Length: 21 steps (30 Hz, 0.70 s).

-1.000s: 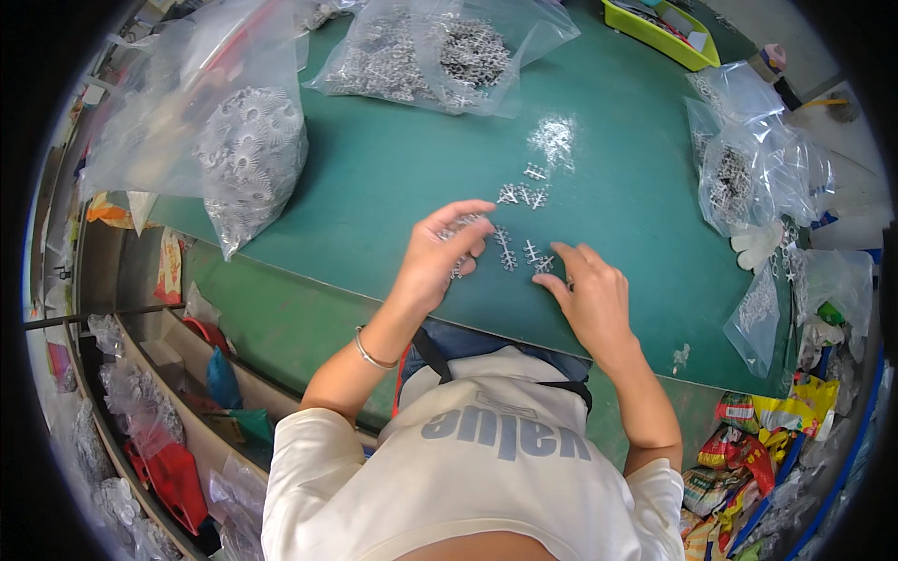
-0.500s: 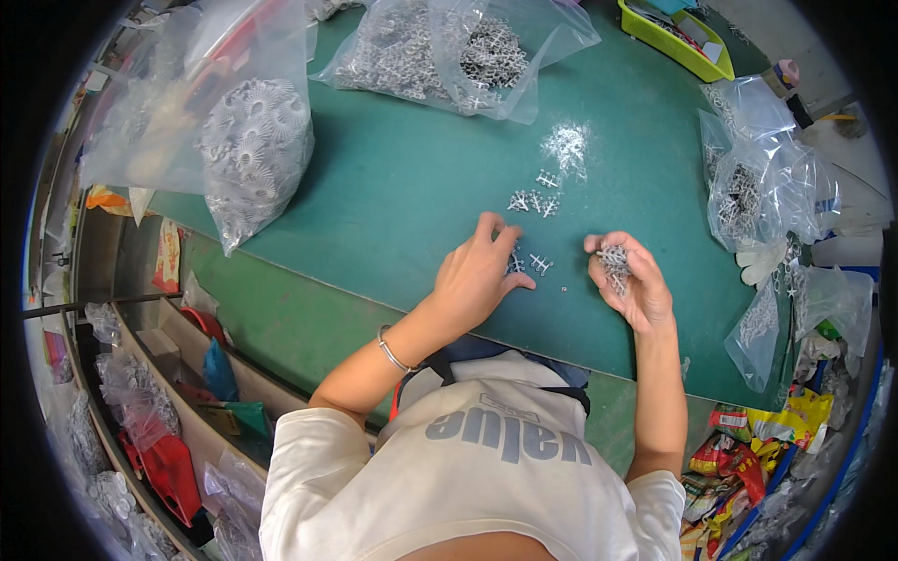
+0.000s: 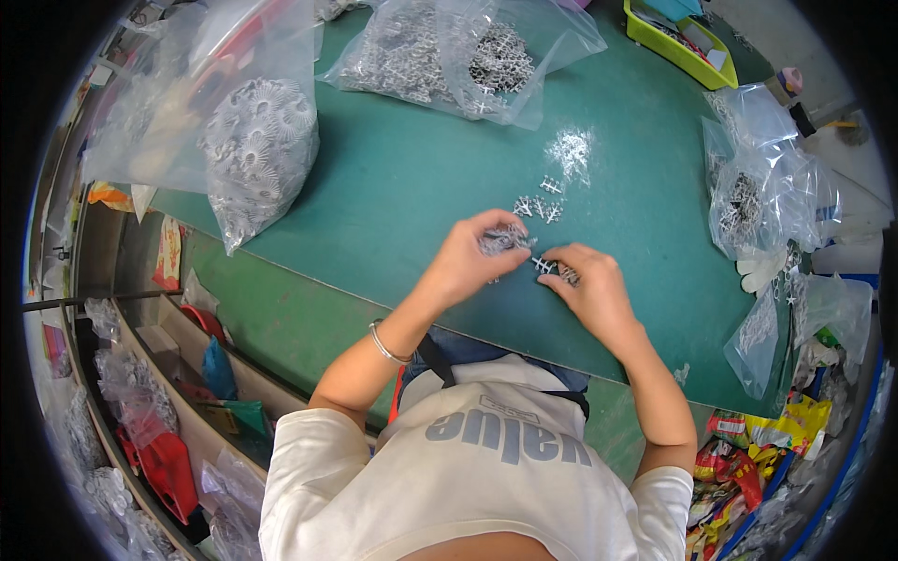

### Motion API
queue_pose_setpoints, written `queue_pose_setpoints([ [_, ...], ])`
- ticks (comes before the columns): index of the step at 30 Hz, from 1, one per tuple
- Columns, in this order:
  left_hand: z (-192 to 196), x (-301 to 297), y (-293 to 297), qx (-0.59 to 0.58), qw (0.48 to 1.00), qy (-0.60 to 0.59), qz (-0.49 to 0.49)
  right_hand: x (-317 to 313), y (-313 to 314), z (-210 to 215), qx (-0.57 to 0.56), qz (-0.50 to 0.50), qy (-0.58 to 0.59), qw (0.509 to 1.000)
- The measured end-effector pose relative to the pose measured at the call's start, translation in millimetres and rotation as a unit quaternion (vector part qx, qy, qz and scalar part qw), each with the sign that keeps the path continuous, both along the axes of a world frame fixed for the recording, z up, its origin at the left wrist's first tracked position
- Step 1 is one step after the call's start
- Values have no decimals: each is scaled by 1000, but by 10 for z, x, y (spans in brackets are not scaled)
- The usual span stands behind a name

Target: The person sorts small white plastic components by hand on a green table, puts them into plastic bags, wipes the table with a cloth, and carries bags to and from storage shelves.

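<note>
Left hand [image 3: 468,262] is closed on a bunch of small silver parts [image 3: 503,240], right hand [image 3: 591,290] pinches one [image 3: 552,269] for sorting, loose ones [image 3: 543,201] kept just beyond.

A green worktop [image 3: 402,178] fills the middle of the view, lit evenly from above. Along its left edge, open shelves [image 3: 140,374] run below it, stuffed with clear bags and red and blue oddments. A yellow-green tray [image 3: 678,42] sits at the far right corner, and colourful wrappers [image 3: 748,467] crowd the lower right.
</note>
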<state>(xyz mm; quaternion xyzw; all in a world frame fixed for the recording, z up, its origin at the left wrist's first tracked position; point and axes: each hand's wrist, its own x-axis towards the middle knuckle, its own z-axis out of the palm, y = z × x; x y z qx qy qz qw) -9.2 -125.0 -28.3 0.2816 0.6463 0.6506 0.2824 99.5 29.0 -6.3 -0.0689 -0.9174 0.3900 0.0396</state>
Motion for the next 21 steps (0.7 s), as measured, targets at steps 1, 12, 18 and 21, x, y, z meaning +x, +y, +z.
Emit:
queue_pose_setpoints([
  [1,57,-62,-27,41,978,-202,-14,-16,65,20,-105,-12,-31,994],
  [12,186,-163,-88,248,777,-578,29,-254,425,-63,-554,-98,-26,826],
  [18,153,-119,-20,252,713,-635,154,-394,198,-37,177,-90,30,980],
  [21,28,-111,-78,267,743,-606,92,-416,184,-30,209,-60,22,976],
])
